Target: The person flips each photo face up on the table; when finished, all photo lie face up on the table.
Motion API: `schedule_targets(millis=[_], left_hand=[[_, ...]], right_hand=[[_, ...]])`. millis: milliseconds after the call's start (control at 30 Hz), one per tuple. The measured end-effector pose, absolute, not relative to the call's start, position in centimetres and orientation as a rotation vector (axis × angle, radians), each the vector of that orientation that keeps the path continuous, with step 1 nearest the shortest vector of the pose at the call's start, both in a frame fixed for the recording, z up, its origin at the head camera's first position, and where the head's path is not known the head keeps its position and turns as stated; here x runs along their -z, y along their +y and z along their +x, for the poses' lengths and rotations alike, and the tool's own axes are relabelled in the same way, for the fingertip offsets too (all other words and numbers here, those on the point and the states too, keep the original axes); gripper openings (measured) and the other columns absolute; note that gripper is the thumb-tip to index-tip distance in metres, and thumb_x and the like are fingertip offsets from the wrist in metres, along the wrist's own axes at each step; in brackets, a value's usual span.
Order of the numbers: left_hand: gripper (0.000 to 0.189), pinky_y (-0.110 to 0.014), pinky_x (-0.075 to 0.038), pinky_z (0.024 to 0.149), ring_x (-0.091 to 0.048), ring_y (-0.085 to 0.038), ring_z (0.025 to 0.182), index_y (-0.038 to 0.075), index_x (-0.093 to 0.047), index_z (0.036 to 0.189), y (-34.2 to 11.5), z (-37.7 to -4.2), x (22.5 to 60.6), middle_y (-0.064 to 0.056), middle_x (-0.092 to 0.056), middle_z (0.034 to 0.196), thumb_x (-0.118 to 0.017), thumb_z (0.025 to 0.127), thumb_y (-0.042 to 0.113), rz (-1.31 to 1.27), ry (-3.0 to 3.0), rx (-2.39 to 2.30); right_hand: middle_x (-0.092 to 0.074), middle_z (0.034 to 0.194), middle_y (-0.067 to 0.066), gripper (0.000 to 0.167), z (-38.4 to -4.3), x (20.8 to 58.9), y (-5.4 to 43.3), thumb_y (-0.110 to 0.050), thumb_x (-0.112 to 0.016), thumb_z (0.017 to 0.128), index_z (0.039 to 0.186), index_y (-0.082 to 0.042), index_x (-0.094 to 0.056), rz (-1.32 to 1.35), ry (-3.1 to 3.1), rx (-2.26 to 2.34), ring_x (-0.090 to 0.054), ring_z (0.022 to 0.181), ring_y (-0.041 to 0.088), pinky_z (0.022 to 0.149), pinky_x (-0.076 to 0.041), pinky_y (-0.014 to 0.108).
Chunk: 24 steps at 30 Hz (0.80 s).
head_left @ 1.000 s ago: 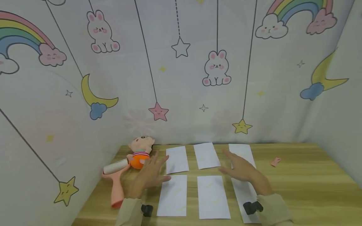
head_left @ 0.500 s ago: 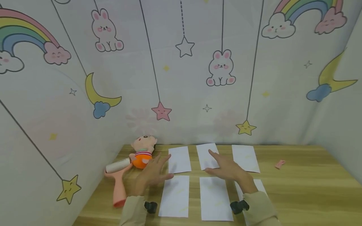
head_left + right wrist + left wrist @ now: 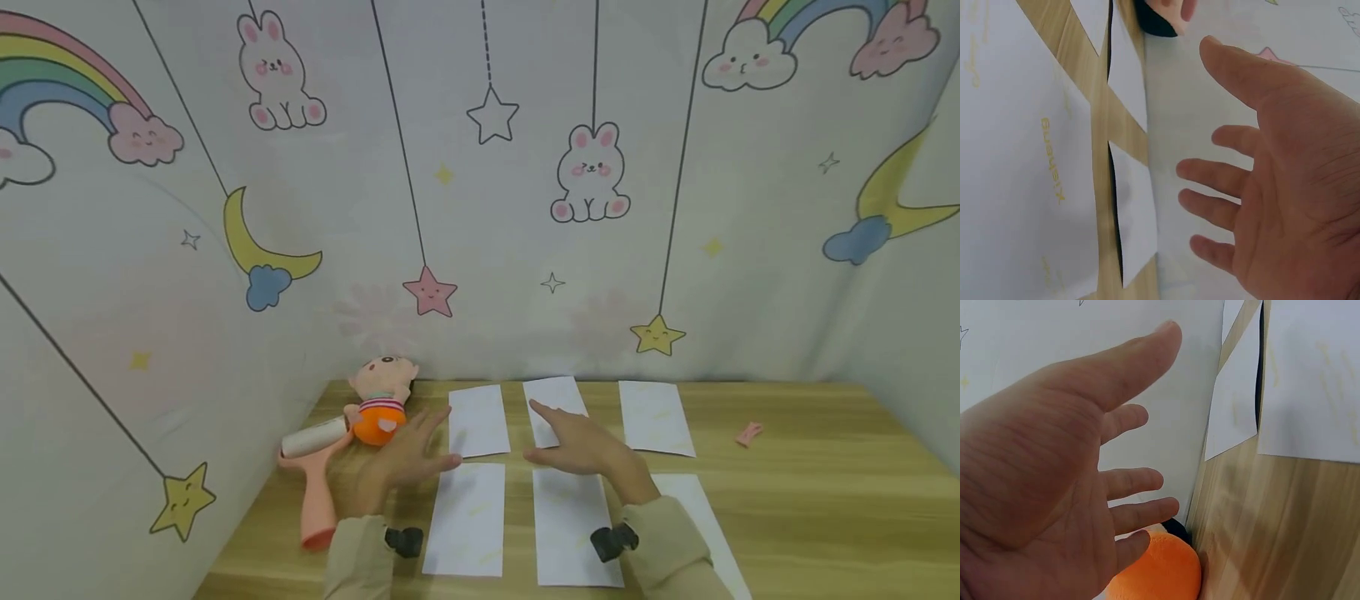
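White paper sheets (image 3: 465,521) bear yellow lettering; the plush toy (image 3: 380,414) is peach and orange, the worktop (image 3: 817,500) wood-grained.

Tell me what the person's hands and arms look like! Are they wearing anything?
The left hand and right hand are bare: no gloves or rings show. The left sleeve and right sleeve are plain beige and reach the wrists. A small, chunky black gadget shows at the left wrist, and another at the right. I see no cables.
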<state>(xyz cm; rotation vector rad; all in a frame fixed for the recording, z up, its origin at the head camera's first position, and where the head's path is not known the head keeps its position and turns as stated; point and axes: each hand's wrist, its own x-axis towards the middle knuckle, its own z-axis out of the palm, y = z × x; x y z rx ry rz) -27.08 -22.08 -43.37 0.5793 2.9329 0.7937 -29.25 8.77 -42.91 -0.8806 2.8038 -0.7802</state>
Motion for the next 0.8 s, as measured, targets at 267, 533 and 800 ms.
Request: schedule_targets(millis=[267,533,800], left_hand=[[0.083,-0.067,-0.024,0.111,-0.033,-0.048,0.14,0.003,-0.035,0.154,-21.6,-27.7,43.6,-0.029,-0.036,0.152,-0.071,0.091,0.042,0.605,2.884,-0.797],[0.081,-0.065,-0.02,0.114,-0.034,-0.045,0.141,0.006,-0.036,0.155,-21.3,-27.9,43.9,-0.025,-0.039,0.153,-0.069,0.092,0.046,0.563,2.9,-0.736],[0.082,-0.063,-0.02,0.115,-0.032,-0.042,0.143,0.01,-0.035,0.156,-21.2,-28.3,44.2,-0.021,-0.037,0.155,-0.066,0.092,0.049,0.483,2.875,-0.697]], right_hand=[[-0.047,0.15,0.02,0.08,-29.2,43.2,7.7,-0.044,-0.068,0.093,0.154,-0.003,-0.035,-0.831,2.713,0.881,-0.046,0.137,0.036,0.11,-0.036,0.052],[-0.05,0.145,0.022,0.079,-29.3,43.5,6.2,-0.045,-0.067,0.094,0.152,0.0,-0.038,-0.872,2.693,0.857,-0.05,0.132,0.038,0.108,-0.039,0.053],[-0.044,0.153,0.016,0.081,-29.9,44.2,5.2,-0.046,-0.068,0.092,0.153,-0.002,-0.037,-0.877,2.68,0.864,-0.045,0.137,0.037,0.111,-0.034,0.056]])
